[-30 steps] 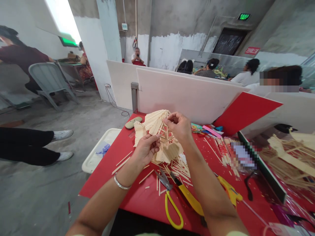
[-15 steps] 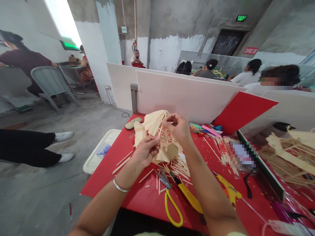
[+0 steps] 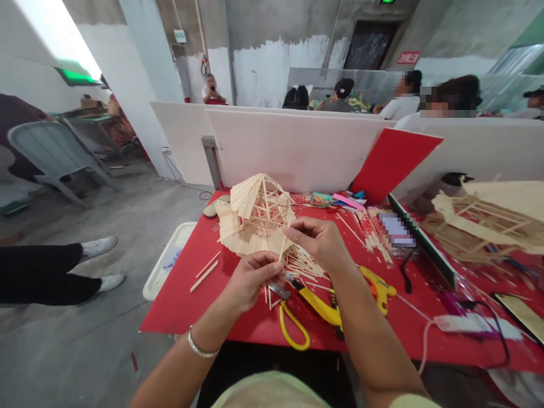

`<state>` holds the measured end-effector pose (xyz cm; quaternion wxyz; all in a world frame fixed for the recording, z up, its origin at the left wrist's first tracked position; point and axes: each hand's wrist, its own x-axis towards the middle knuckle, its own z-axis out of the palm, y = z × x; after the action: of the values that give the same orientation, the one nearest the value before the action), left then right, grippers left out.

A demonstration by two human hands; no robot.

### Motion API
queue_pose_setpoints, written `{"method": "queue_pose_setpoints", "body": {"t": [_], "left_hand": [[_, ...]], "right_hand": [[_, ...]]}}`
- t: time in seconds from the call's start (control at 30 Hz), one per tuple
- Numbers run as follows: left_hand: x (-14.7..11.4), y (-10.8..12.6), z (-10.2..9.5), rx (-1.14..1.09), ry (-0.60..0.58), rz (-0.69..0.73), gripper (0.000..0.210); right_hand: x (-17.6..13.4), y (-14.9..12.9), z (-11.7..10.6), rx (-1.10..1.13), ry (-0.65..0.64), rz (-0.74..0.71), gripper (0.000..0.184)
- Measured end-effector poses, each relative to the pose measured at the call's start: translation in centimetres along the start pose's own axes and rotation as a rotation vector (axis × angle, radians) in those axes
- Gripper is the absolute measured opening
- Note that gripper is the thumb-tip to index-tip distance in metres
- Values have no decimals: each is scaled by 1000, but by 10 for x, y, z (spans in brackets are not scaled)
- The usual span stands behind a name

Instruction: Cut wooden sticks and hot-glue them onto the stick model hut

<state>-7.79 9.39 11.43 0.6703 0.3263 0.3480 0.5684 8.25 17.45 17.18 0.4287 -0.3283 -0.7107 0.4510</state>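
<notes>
A thin wooden stick is pinched between my two hands, in front of the model. My left hand grips its lower end, and my right hand holds the upper end between thumb and fingers. Just beyond stands a small stick-built pavilion model; its left roof faces are covered with sticks, while the right side shows bare framing. Loose sticks lie under and beside my right hand. Close to my left hand are yellow-handled scissors, their blades partly hidden by the fingers. A yellow-handled tool rests beside them.
A yellow glue gun lies right of my right forearm on the red table. Bundled sticks and a phone are farther right. White partition boards rise behind. A white tray sits at the left.
Both hands have come down and back from the model's roof, holding a stick between them. The model's roof and frame are now uncovered. The camera view has shifted.
</notes>
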Motion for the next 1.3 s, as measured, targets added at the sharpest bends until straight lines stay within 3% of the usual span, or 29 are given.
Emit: {"method": "queue_pose_setpoints", "body": {"t": [0.13,0.3,0.47,0.53,0.63,0.73,0.87,0.97,1.07,1.17,1.3], "left_hand": [[-6,-21,15,-57,69,91,33],[-9,-66,22,-86,168,56,40],[-12,-100,18,-111,279,3,38],[-12,-105,15,-117,275,-19,38],[-11,-109,12,-122,252,-23,37],[-9,-112,11,-117,237,-6,35],[-9,-115,11,-113,251,-13,33],[-11,-114,10,-106,264,-12,32],[-12,-112,9,-98,280,3,31],[-10,-111,9,-90,296,0,33],[-7,-115,11,-101,296,-16,33]], "right_hand": [[-39,20,1,-49,15,74,25],[-82,54,13,-153,64,102,21],[-121,84,4,-171,-33,132,25],[-137,100,-5,-295,-11,149,30],[-157,127,-15,-703,77,134,34],[-167,149,-17,-1017,22,125,37],[-166,162,-8,-1152,-47,132,40],[-164,168,-5,-1168,-26,136,39],[-168,170,-9,-1106,83,115,42],[-176,161,-17,-921,173,16,43],[-186,135,-21,-706,196,-156,46]]}}
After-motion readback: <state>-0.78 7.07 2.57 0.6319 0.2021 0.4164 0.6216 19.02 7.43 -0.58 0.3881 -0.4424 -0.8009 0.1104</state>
